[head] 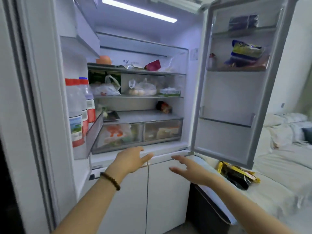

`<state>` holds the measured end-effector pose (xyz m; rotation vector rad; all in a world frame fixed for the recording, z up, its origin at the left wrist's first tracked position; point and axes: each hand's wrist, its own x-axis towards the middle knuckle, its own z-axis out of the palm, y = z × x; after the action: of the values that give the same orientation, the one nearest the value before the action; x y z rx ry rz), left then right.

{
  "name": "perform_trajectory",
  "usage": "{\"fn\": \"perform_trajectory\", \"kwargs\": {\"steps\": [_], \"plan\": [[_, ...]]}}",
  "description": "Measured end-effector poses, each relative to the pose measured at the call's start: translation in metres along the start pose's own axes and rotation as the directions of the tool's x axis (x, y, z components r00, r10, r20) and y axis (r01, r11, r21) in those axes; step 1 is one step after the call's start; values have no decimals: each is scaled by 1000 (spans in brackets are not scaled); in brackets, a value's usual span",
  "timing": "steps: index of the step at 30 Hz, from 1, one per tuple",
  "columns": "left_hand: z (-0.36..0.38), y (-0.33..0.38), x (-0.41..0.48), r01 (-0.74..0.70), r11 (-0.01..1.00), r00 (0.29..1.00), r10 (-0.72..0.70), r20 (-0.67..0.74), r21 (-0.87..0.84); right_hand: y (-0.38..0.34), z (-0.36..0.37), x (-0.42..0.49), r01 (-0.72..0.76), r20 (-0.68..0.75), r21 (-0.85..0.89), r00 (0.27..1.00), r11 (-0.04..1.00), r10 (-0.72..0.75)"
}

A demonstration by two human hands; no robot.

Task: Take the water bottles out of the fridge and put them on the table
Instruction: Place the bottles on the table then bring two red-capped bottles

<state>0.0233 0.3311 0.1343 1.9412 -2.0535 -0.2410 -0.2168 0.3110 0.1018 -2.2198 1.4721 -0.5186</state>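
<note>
Our left door bin (94, 132) holds two water bottles (76, 114), upright, labels blurred. Left grip (133, 159) and right grip (190, 169) are spread wide, holding nothing, before the fridge (170, 149).

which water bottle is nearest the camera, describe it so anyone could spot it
Look at the open left fridge door and its lower door bin, where the water bottles stand in a row. The frontmost bottle has a red cap and a landscape label, unlike the blue-capped bottle behind it.
</note>
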Motion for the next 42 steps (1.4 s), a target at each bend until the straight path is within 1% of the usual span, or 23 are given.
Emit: {"fn": "perform_trajectory", "kwargs": {"steps": [2, 4, 6, 8, 10, 13, 16, 19, 21, 23, 25, 27, 30, 32, 34, 36, 38, 40, 42], "plan": [[-24, 7, 38, 4, 1000, 997, -4, -75, 1, -5, -23, 38, 44, 6, 36, 999, 998, -45], [-47, 12, 65, 14, 998, 985, -2, -173, 68, -11, -42, 75, 88, 4, 81, 996, 993, -89], [-67, 12, 84, 16, 984, 949, 41, -311, 179, -17, -54, 111, 173, -39, 153, 985, 973, -169], [-83, 8, 93, 30, 967, 907, 80, -414, 253, -26, -59, 145, 257, -66, 228, 966, 939, -248], [-98, 0, 101, 72, 947, 870, 94, -484, 312, -37, -58, 182, 326, -57, 285, 944, 901, -324], [-120, -15, 112, 203, 910, 811, 51, -582, 363, -65, -49, 240, 437, -28, 340, 890, 833, -455], [-135, -34, 117, 350, 859, 758, -24, -652, 374, -104, -37, 288, 556, 13, 404, 790, 726, -613], [-146, -50, 118, 500, 772, 705, -101, -702, 392, -141, -26, 327, 630, 45, 486, 675, 606, -737], [-152, -53, 117, 602, 698, 659, -162, -734, 386, -164, -21, 346, 665, 62, 533, 586, 523, -808], [-157, -48, 113, 686, 630, 603, -213, -769, 364, -186, -19, 358, 700, 47, 580, 483, 418, -874], [-161, -39, 105, 762, 553, 537, -251, -805, 337, -210, -20, 362, 704, 6, 641, 393, 305, -920], [-164, -28, 92, 818, 495, 458, -251, -853, 294, -232, -23, 359, 689, -55, 700, 315, 189, -947], [-165, -16, 67, 863, 468, 339, -255, -905, 191, -259, -22, 346, 624, -139, 781, 217, 28, -966], [-162, -15, 52, 884, 450, 284, -296, -912, 129, -274, -18, 336, 602, -173, 798, 171, -36, -970], [-157, -15, 42, 885, 458, 262, -336, -905, 86, -288, -13, 327, 627, -207, 775, 138, -77, -969], [-153, -15, 36, 869, 493, 253, -365, -896, 45, -301, -8, 318, 627, -193, 774, 103, -87, -976], [-150, -17, 32, 845, 535, 257, -390, -884, 9, -310, -2, 311, 629, -115, 777, 79, -40, -990], [-149, -20, 30, 824, 567, 272, -397, -876, -1, -313, 4, 308, 641, -50, 768, 82, 15, -995], [-149, -22, 29, 800, 599, 276, -413, -868, -31, -313, 5, 308, 630, -49, 776, 94, 22, -994]]}}
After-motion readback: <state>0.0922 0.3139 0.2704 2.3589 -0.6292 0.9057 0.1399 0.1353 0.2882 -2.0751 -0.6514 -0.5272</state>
